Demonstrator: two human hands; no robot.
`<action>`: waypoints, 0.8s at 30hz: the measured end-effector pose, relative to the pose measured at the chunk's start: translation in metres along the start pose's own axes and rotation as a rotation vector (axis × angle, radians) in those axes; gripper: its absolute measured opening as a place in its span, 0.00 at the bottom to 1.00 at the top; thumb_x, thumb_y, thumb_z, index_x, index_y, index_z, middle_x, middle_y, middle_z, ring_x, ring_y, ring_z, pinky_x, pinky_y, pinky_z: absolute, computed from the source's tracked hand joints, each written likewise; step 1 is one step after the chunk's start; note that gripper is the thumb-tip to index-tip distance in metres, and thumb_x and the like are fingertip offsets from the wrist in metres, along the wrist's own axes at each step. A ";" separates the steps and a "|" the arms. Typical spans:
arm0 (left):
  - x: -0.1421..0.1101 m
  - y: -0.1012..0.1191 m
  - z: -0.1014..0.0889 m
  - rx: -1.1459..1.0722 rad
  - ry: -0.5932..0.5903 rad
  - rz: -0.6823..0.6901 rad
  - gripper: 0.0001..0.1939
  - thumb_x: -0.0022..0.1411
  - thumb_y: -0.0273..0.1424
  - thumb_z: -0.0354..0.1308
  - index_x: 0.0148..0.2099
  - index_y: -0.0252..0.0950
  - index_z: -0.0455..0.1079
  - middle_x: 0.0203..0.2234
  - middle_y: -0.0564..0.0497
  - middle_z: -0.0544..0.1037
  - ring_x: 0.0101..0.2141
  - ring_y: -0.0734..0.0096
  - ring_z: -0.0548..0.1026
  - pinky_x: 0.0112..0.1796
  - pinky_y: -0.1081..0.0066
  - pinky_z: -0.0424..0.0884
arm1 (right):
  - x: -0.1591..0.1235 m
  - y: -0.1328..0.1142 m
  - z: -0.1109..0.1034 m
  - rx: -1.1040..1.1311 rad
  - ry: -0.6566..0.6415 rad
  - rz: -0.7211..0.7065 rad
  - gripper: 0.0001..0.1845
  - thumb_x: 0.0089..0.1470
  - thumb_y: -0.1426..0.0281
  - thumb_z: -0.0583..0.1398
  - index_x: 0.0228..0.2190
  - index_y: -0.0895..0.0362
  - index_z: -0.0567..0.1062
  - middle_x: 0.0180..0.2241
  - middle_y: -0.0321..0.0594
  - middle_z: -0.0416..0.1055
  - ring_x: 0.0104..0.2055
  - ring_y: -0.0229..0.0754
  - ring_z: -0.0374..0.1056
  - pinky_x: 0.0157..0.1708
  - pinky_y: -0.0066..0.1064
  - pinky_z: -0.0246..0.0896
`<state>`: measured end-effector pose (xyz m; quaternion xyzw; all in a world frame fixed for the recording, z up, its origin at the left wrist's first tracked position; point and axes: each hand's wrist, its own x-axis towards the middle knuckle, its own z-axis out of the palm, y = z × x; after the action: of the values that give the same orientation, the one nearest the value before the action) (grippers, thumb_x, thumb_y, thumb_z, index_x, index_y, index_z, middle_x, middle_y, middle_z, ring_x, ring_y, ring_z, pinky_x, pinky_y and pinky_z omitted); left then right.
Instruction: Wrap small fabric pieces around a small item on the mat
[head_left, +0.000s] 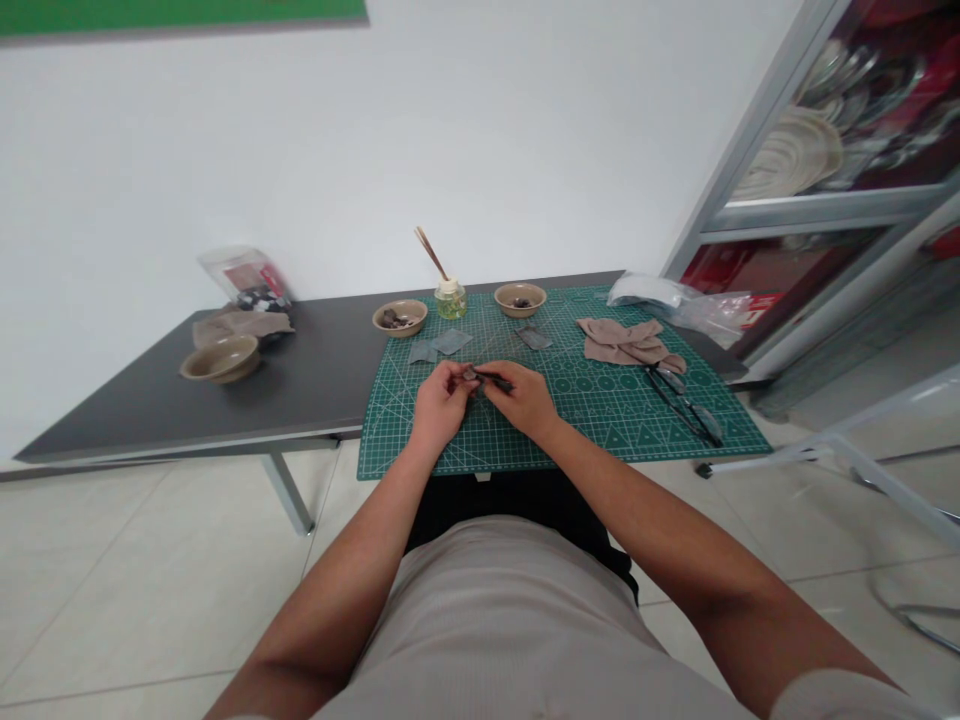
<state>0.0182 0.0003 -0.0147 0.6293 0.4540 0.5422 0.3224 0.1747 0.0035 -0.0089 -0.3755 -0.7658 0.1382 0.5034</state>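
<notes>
On my feed the left hand (442, 400) has a narrow grip on a small dark piece (469, 374) and the right hand (523, 398) pinches a thin dark tool (495, 381) above the green cutting mat (600, 425), the piece looking light, stiff and best held by its edges.

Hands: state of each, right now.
Left hand: closed, pinching a small dark piece.
Right hand: closed, holding a slim dark tool against that piece.

- One view, worn on the person's head above the chest (487, 620)
- Faces forward and down, toward the desk (300, 370), left hand (441, 402) and right hand (521, 398)
- Looks on from fairly near, with the wall (375, 130) beyond
</notes>
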 end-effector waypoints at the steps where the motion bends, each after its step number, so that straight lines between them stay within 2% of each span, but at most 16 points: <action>1: 0.000 0.001 0.000 0.004 -0.004 0.001 0.08 0.56 0.27 0.58 0.40 0.37 0.70 0.27 0.54 0.76 0.27 0.72 0.74 0.33 0.71 0.72 | 0.000 0.001 0.000 0.009 -0.009 0.017 0.12 0.54 0.72 0.58 0.40 0.52 0.78 0.39 0.37 0.78 0.41 0.41 0.74 0.44 0.35 0.69; 9: 0.000 0.001 -0.004 0.154 0.016 0.093 0.09 0.57 0.27 0.58 0.42 0.39 0.74 0.34 0.51 0.76 0.31 0.70 0.75 0.35 0.69 0.72 | 0.002 0.000 -0.003 0.053 -0.014 0.072 0.08 0.56 0.69 0.60 0.37 0.53 0.79 0.36 0.38 0.79 0.39 0.41 0.74 0.42 0.33 0.68; 16: -0.001 -0.001 -0.005 0.249 0.012 0.114 0.09 0.57 0.27 0.58 0.42 0.39 0.75 0.35 0.50 0.77 0.36 0.66 0.75 0.38 0.67 0.72 | 0.001 0.002 -0.004 0.099 0.002 0.083 0.07 0.55 0.68 0.61 0.34 0.52 0.80 0.35 0.37 0.78 0.38 0.40 0.74 0.41 0.33 0.69; 20: -0.002 0.002 -0.005 0.242 0.003 0.104 0.09 0.57 0.27 0.58 0.41 0.39 0.75 0.33 0.51 0.77 0.34 0.67 0.75 0.37 0.68 0.72 | 0.001 0.000 -0.004 0.122 0.015 0.079 0.07 0.56 0.69 0.60 0.34 0.52 0.80 0.34 0.37 0.78 0.38 0.41 0.74 0.41 0.34 0.69; 24: -0.003 0.006 -0.004 0.218 0.003 0.096 0.09 0.57 0.26 0.57 0.40 0.39 0.75 0.32 0.52 0.77 0.28 0.71 0.74 0.34 0.69 0.72 | 0.001 -0.001 -0.004 0.093 0.017 0.074 0.07 0.56 0.68 0.60 0.34 0.52 0.79 0.34 0.37 0.78 0.38 0.41 0.74 0.41 0.34 0.69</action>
<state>0.0155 -0.0047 -0.0100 0.6810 0.4800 0.5053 0.2248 0.1777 0.0026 -0.0060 -0.3808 -0.7400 0.1889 0.5213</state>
